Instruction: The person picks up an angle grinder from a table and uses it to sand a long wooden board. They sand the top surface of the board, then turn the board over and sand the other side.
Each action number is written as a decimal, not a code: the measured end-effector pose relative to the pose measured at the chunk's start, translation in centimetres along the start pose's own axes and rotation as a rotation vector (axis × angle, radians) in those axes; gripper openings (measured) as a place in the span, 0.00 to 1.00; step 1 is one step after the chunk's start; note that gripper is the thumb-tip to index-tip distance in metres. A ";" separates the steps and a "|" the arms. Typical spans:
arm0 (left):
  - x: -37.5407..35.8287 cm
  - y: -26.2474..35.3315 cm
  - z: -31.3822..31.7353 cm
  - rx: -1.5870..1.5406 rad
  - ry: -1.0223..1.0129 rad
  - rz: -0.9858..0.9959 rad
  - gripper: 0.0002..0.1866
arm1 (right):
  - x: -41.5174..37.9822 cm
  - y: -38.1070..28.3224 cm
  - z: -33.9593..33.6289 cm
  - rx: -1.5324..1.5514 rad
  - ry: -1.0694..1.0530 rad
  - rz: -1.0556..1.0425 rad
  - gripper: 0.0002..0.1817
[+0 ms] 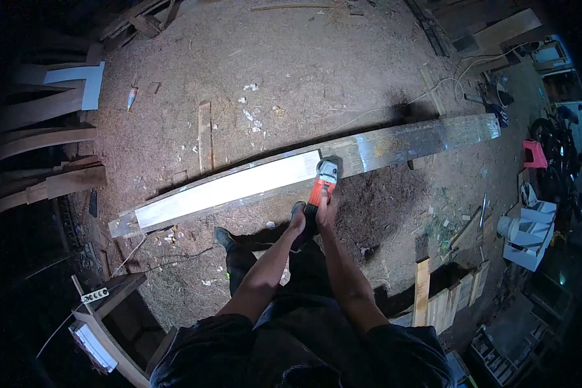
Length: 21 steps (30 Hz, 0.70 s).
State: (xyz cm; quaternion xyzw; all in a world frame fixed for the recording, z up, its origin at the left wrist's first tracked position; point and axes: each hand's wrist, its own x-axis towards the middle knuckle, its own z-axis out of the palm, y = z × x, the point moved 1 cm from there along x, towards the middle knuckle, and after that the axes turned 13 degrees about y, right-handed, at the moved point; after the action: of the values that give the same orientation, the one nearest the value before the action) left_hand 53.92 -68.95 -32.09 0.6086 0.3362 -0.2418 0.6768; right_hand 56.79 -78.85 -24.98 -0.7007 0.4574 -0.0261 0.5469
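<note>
Both hands are wrapped around an angle grinder (pixel 321 189) with a red and black body and a grey metal head. My right hand (pixel 326 212) grips the body from the right. On the other side, my left hand (pixel 297 220) closes on the darker rear part. The grinder's head rests at or just over a long wooden plank (pixel 394 147), by the right end of a bright white strip (pixel 229 189) lying along it. Whether the disc touches the wood cannot be seen, as the head covers it.
Curved wooden pieces (pixel 71 181) are stacked at left. A power strip (pixel 96 295) sits on a wooden frame at lower left. A cable (pixel 362 118) runs across the dirt floor behind the plank. At right are a pink stool (pixel 535 154) and a white box (pixel 530 236).
</note>
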 end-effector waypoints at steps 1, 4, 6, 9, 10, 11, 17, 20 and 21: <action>-2.2 2.3 0.1 -0.109 0.006 -0.094 0.25 | -0.1 0.7 0.1 0.001 -0.006 -0.001 0.29; -2.8 1.2 -0.5 -0.311 0.046 -0.171 0.25 | -0.9 1.5 0.5 -0.061 -0.104 -0.065 0.33; -2.0 0.1 -1.9 -0.403 0.095 -0.151 0.24 | -3.1 -0.4 1.2 -0.002 -0.109 -0.114 0.30; -1.9 -0.1 -5.1 -0.241 0.144 -0.245 0.24 | -4.7 -0.9 3.3 -0.047 -0.182 -0.165 0.28; -2.3 0.6 -5.9 -0.234 0.104 -0.219 0.24 | -4.9 -0.6 4.0 -0.053 -0.198 -0.164 0.28; -2.5 1.1 -6.7 -0.227 0.063 -0.192 0.23 | -5.0 0.3 5.1 -0.042 -0.220 -0.193 0.28; -2.5 -0.1 -9.7 -0.483 0.053 -0.197 0.27 | -6.6 0.0 7.9 -0.220 -0.374 -0.277 0.31; -2.1 -0.7 -10.7 -0.492 0.023 -0.196 0.26 | -6.8 0.5 8.6 -0.249 -0.396 -0.270 0.31; -2.3 -0.1 -10.7 -0.494 0.020 -0.194 0.26 | -6.7 0.5 8.8 -0.249 -0.394 -0.274 0.31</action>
State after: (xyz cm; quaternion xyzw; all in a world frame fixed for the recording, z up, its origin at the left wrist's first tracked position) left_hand 50.66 -58.61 -30.81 0.3922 0.4484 -0.2101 0.7752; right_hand 57.26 -67.82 -25.80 -0.8096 0.2427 0.0935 0.5262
